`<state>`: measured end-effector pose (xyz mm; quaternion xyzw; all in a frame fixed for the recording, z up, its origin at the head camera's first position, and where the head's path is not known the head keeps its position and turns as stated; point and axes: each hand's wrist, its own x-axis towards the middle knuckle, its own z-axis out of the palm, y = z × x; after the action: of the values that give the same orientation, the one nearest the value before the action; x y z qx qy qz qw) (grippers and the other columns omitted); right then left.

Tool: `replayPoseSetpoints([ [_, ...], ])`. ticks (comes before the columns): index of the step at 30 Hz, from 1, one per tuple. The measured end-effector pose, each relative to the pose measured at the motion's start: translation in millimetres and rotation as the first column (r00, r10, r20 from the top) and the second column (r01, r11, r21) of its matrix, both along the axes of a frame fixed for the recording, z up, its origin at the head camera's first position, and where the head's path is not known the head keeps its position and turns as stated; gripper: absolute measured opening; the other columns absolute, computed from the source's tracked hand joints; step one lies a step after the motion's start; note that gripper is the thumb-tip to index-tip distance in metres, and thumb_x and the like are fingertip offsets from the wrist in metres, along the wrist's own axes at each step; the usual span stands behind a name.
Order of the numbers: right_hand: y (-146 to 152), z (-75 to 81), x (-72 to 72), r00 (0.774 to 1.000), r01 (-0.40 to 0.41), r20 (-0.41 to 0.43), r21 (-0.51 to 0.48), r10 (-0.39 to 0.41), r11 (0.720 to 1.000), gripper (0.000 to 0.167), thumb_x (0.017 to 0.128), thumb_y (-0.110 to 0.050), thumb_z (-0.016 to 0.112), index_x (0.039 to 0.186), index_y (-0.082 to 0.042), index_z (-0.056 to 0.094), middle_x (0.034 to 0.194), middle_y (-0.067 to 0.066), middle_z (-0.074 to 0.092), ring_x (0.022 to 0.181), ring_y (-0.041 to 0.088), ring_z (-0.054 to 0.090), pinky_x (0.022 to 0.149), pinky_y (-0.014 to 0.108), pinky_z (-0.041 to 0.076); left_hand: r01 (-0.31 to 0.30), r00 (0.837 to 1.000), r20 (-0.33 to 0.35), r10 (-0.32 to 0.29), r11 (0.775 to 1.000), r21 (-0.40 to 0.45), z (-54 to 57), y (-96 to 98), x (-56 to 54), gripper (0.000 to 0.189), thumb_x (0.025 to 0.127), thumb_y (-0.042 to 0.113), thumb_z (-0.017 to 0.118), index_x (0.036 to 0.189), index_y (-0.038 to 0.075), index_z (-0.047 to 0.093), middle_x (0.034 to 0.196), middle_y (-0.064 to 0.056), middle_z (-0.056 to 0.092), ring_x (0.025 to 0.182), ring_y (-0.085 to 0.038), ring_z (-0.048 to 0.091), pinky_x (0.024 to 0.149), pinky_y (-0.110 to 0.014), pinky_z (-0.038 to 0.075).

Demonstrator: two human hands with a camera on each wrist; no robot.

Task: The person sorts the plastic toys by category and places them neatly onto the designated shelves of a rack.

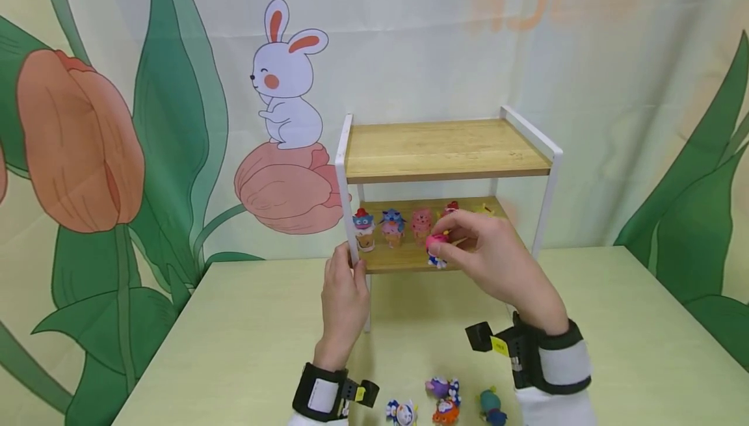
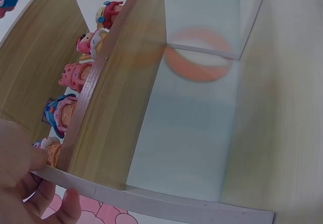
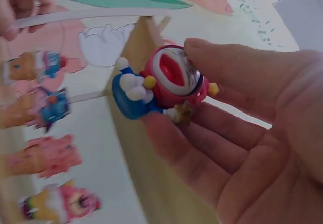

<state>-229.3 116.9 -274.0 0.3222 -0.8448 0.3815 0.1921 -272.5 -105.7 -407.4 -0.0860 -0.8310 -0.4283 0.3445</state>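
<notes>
A small toy figurine (image 3: 170, 80) with a pink head and blue body is pinched between the thumb and fingers of my right hand (image 1: 500, 260). In the head view it overlaps the front edge of the middle board (image 1: 386, 262) of a two-tier wooden shelf. My left hand (image 1: 345, 299) grips the shelf's white left post (image 1: 345, 198), thumb and fingers on either side of it. Along that board stand ice-cream-cone figures: a blue one with a red hat (image 1: 363, 229), another blue one (image 1: 393, 227) and a pink one (image 1: 421, 224). Others farther right are partly hidden behind my right hand.
The shelf's bare top board (image 1: 445, 149) lies above the figures. On the pale table (image 1: 251, 348) nearer to me lie several more figurines, among them a purple one (image 1: 437, 387), an orange one (image 1: 446, 411) and a teal one (image 1: 492, 406). A printed curtain (image 1: 409, 62) hangs behind.
</notes>
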Motion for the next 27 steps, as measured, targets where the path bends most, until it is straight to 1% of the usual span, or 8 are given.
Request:
replayPoseSetpoints([
  [5,-6.8,31.5,-3.8,0.998,-0.029,-0.061,-0.012,0.028,1.000,0.014,0.089,-0.014,0.073,0.100,-0.008,0.070,0.090,-0.002,0.070,0.078,0.010,0.066,0.070,0.031,0.055,0.004,1.000,-0.012,-0.004,1.000,0.003,0.8,2.6,-0.8,0.030,0.098,0.004,0.056,0.127,0.000,0.049,0.108,-0.015,0.059,0.098,-0.026,0.056,0.074,-0.042,0.053],
  [8,-16.3,51.3,-9.5,0.997,-0.055,-0.059,-0.038,0.052,0.998,0.014,0.090,-0.017,0.073,0.100,-0.008,0.069,0.090,-0.001,0.070,0.078,0.012,0.067,0.070,0.032,0.055,0.002,1.000,-0.019,-0.002,1.000,0.001,1.1,3.6,-0.4,0.031,0.098,0.004,0.056,0.128,-0.001,0.049,0.109,-0.016,0.059,0.099,-0.027,0.057,0.074,-0.042,0.053],
  [11,-29.3,71.1,-17.7,0.998,-0.044,-0.039,-0.055,0.042,0.997,0.016,0.090,-0.021,0.072,0.100,-0.009,0.068,0.091,-0.002,0.070,0.081,0.011,0.067,0.072,0.032,0.054,-0.001,1.000,-0.025,0.001,1.000,-0.001,1.4,3.3,0.2,0.031,0.098,0.004,0.056,0.128,-0.001,0.049,0.108,-0.015,0.058,0.099,-0.027,0.056,0.073,-0.042,0.053],
  [15,-49.8,92.4,-31.2,1.000,0.006,-0.028,-0.047,-0.008,0.999,0.018,0.091,-0.023,0.071,0.102,-0.009,0.067,0.093,-0.001,0.070,0.085,0.012,0.067,0.073,0.033,0.052,-0.010,0.999,-0.045,0.010,1.000,-0.006,2.7,1.9,1.0,0.030,0.098,0.003,0.056,0.127,-0.001,0.049,0.106,-0.015,0.058,0.097,-0.027,0.056,0.070,-0.042,0.053],
  [17,-60.4,98.6,-39.4,0.999,0.030,-0.044,-0.026,-0.031,0.999,0.018,0.092,-0.020,0.071,0.103,-0.008,0.067,0.094,0.001,0.070,0.086,0.013,0.066,0.072,0.032,0.051,-0.013,0.999,-0.047,0.013,1.000,-0.004,3.3,1.2,1.3,0.030,0.098,0.003,0.056,0.127,-0.001,0.049,0.106,-0.015,0.058,0.096,-0.027,0.056,0.069,-0.042,0.053],
  [21,-78.1,102.8,-59.3,0.994,0.079,-0.071,0.017,-0.078,0.997,0.017,0.092,-0.017,0.069,0.104,-0.005,0.066,0.096,0.004,0.070,0.083,0.014,0.066,0.069,0.030,0.050,-0.008,0.999,-0.037,0.008,1.000,0.005,3.2,0.9,1.7,0.031,0.098,0.003,0.057,0.127,-0.001,0.050,0.106,-0.015,0.059,0.097,-0.027,0.056,0.070,-0.042,0.053],
  [25,-91.6,104.6,-80.7,0.989,0.142,-0.041,0.077,-0.139,0.987,0.021,0.095,-0.016,0.065,0.111,-0.003,0.065,0.102,0.008,0.069,0.086,0.018,0.064,0.075,0.029,0.050,-0.007,0.999,-0.033,0.007,1.000,0.006,1.6,1.5,1.4,0.031,0.097,0.003,0.057,0.127,-0.001,0.050,0.106,-0.016,0.059,0.096,-0.027,0.056,0.070,-0.042,0.052],
  [27,-97.3,105.9,-88.8,0.986,0.165,-0.029,0.114,-0.163,0.980,0.023,0.095,-0.016,0.063,0.114,-0.002,0.065,0.104,0.010,0.068,0.088,0.019,0.061,0.078,0.029,0.050,-0.004,0.999,-0.035,0.005,1.000,0.004,0.5,2.1,1.0,0.030,0.097,0.003,0.057,0.127,-0.001,0.050,0.106,-0.015,0.059,0.095,-0.027,0.056,0.070,-0.041,0.052],
])
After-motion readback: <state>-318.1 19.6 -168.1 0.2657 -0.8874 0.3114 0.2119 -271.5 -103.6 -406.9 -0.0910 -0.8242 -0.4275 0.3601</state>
